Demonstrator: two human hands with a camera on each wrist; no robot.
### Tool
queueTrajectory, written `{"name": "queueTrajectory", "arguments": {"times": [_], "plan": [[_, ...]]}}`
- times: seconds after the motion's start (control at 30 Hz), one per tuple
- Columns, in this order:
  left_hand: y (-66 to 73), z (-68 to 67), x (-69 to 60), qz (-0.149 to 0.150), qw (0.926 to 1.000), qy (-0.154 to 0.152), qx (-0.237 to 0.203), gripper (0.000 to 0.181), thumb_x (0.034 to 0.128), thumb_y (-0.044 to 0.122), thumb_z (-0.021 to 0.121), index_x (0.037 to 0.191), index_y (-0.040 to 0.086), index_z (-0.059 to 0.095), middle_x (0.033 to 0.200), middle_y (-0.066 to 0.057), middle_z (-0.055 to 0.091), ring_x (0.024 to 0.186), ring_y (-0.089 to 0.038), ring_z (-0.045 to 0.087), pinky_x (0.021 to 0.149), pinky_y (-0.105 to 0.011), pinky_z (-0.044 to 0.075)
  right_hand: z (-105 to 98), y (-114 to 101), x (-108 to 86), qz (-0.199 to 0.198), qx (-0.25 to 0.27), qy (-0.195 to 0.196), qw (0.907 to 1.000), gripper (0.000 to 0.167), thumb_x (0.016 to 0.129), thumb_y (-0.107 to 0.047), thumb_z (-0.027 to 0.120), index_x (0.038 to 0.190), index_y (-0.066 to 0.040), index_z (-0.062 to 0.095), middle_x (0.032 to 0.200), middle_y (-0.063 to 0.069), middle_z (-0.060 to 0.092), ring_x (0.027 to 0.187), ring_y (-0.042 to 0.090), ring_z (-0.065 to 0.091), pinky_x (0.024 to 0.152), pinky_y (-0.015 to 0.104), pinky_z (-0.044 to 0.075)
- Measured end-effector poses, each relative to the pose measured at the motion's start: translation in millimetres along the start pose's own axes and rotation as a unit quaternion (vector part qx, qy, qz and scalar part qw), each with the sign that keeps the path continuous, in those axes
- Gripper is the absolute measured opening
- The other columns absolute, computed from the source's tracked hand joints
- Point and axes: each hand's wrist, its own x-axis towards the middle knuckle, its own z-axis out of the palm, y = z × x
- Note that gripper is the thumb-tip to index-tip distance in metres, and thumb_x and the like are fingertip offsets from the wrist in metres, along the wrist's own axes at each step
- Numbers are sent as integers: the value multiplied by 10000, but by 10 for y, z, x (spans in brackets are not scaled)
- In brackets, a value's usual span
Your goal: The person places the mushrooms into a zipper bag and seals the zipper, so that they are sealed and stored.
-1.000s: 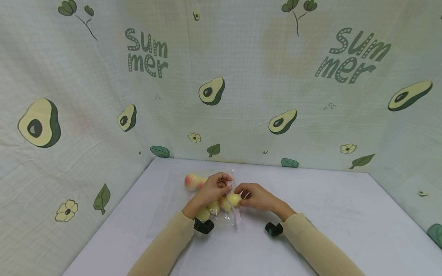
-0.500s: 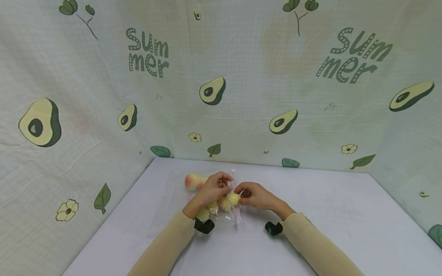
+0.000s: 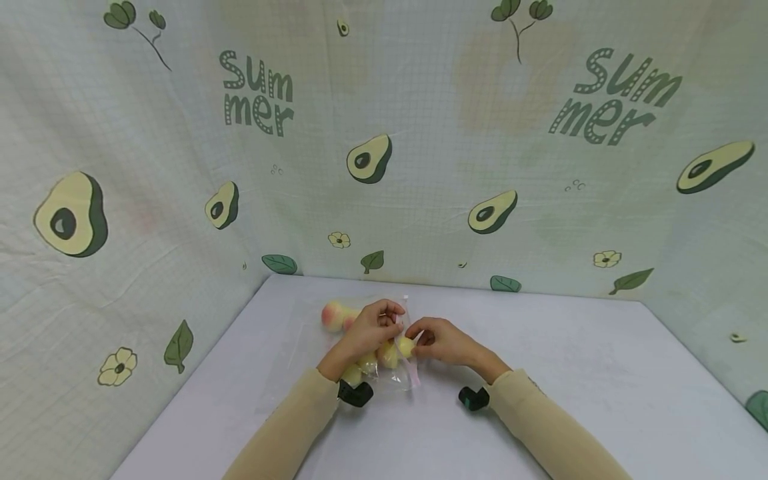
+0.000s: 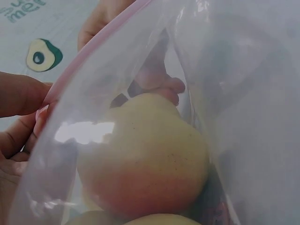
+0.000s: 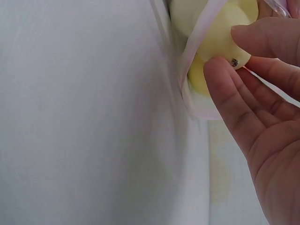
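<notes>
A clear zip bag (image 3: 414,379) with a pink strip along its mouth lies on the table in the head view. My left hand (image 3: 373,327) pinches that strip between thumb and fingers, and the mouth gapes. Between the thumb and fingertips of my right hand (image 3: 445,342) is a yellow pear (image 5: 218,42), a dark spot at its end, partly inside the bag's mouth. Through the film in the left wrist view shows a yellow pear with a red blush (image 4: 145,159). Several more fruits sit in the bag, partly hidden by my left hand and arm.
The white table (image 3: 540,373) stretches right and in front of the bag. Cloth printed with avocados (image 3: 369,159) hangs behind it and along both sides. Black wrist cameras (image 3: 355,393) sit just above the tabletop on both arms.
My right hand has shifted slightly left, taking the yellow pear a little further into the bag's mouth. My left hand keeps its place on the strip.
</notes>
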Motion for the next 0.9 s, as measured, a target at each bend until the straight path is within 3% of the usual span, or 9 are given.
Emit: {"name": "queueTrajectory", "arguments": {"times": [0.53,0.9], "plan": [[-1,9,2,10,10000,15,-39,208,872,-101,583,1075,-74,546,844,-138,532,681,-223,506,612,-284,467,13,-28,-5,243,497,-152,9984,257,838,-24,685,1085,-76,638,1068,48,637,923,224,647,723,272,524],[-4,5,-1,50,10000,-49,-31,215,868,-119,569,1078,-83,539,833,-123,519,678,-245,503,612,-282,464,31,-8,4,123,819,-398,9958,287,871,-27,660,1152,-30,602,1136,146,630,987,301,647,796,292,530]]}}
